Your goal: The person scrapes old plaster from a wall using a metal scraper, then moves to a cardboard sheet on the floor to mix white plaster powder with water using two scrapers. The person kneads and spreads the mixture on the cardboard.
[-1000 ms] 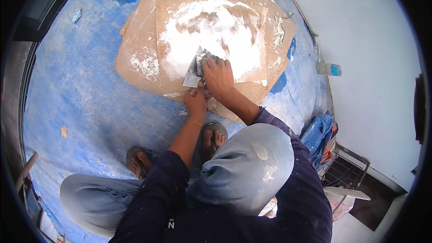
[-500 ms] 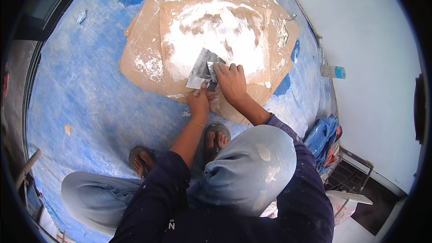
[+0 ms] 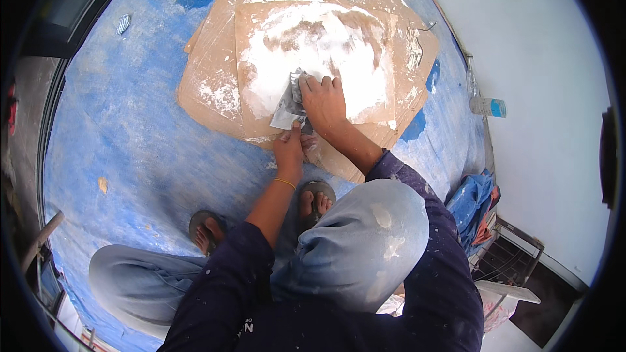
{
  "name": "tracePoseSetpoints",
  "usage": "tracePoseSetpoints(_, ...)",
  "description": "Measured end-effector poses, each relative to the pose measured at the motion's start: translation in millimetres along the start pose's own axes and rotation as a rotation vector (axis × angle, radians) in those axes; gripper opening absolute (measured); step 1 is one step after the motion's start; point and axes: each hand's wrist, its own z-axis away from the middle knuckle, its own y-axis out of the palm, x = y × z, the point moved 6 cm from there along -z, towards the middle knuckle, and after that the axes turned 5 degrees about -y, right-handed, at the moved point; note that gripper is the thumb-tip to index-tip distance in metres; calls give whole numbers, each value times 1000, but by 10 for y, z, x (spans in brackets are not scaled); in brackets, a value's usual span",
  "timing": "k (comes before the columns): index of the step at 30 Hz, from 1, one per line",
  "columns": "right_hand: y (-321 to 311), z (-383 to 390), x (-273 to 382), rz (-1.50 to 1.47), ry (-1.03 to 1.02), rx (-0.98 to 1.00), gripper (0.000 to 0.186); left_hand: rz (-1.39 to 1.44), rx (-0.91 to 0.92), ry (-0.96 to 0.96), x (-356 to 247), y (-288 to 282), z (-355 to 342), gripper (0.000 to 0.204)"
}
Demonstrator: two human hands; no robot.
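My left hand [image 3: 289, 152] is closed on the near end of a wide grey metal putty knife [image 3: 283, 115], thumb on top. Its blade tilts up over the cardboard. In my closed right hand [image 3: 325, 104] is a smaller metal scraper [image 3: 297, 86], laid against the far part of that blade; my fingers hide much of it. Beneath both tools, white powder or paste [image 3: 261, 85] is smeared over a square brown cardboard sheet [image 3: 244, 19]; I cannot tell which it is. More cardboard [image 3: 202, 68] lies under that sheet.
A paint-marked blue sheet [image 3: 130, 156] covers the floor around my sandalled feet. By the white wall [image 3: 541, 45] on the right lie a clear bottle [image 3: 488, 107] and a bundled blue cloth [image 3: 471, 205]. Further near stands a dark metal frame [image 3: 521, 241]. A wooden pole [image 3: 44, 238] juts in at the left.
My right hand has slid the small scraper away from me and slightly left along the blade. My left hand stays almost in place, still gripping the putty knife.
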Motion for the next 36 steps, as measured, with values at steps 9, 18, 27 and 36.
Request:
tracePoseSetpoints(9,-271,249,-622,-66,225,-67,33,-89,-136,496,-597,-111,458,12)
tracePoseSetpoints(18,-538,836,-608,-294,273,-164,51,85,150,195,-1170,14,333,22)
tracePoseSetpoints(27,-588,908,-321,-278,78,-138,45,-447,48,143,-826,-64,416,21)
tracePoseSetpoints(36,-113,563,432,-47,-185,-63,42,-619,-91,229,-468,-299,150,34)
